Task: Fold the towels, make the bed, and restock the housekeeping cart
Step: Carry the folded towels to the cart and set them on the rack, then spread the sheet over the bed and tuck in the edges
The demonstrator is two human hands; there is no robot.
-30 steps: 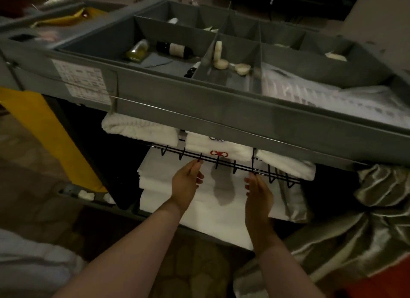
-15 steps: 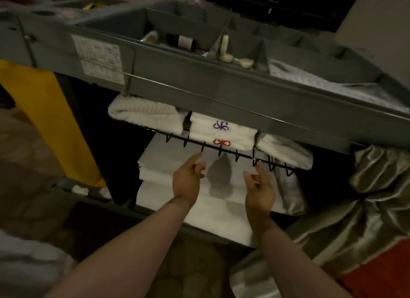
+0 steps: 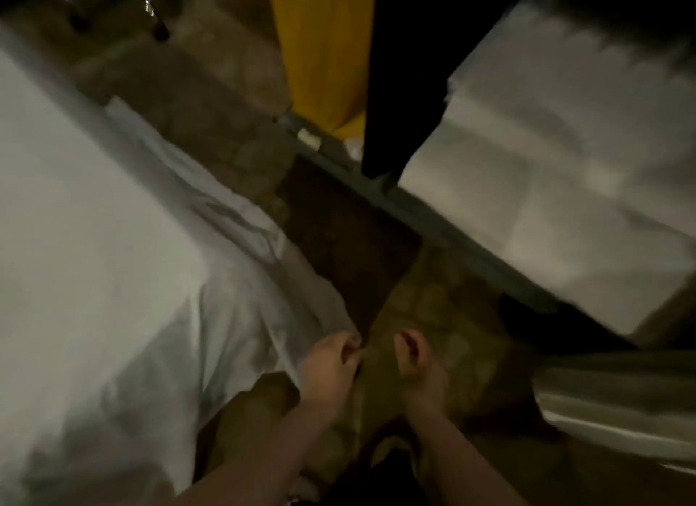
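The view is blurred. A bed with a rumpled white sheet (image 3: 113, 241) fills the left side. The housekeeping cart's grey base rail (image 3: 433, 219) runs diagonally at the right, and a stack of folded white linen (image 3: 557, 159) lies on its lower shelf. My left hand (image 3: 331, 358) hangs low at centre, fingers curled right at the sheet's hanging edge; the blur hides whether it pinches the cloth. My right hand (image 3: 414, 366) is beside it over the carpet, loosely curled, with nothing in it.
The cart's yellow bag (image 3: 324, 53) hangs at top centre beside a black panel (image 3: 406, 76). Silvery satin fabric (image 3: 610, 404) lies at the lower right. Patterned carpet (image 3: 444, 302) forms a narrow gap between bed and cart. Dark chair legs (image 3: 158, 30) stand at top left.
The view has swung left and down, from the cart's towel rack to the bed and floor. Both hands have dropped away from the cart's linen shelf toward the sheet's edge.
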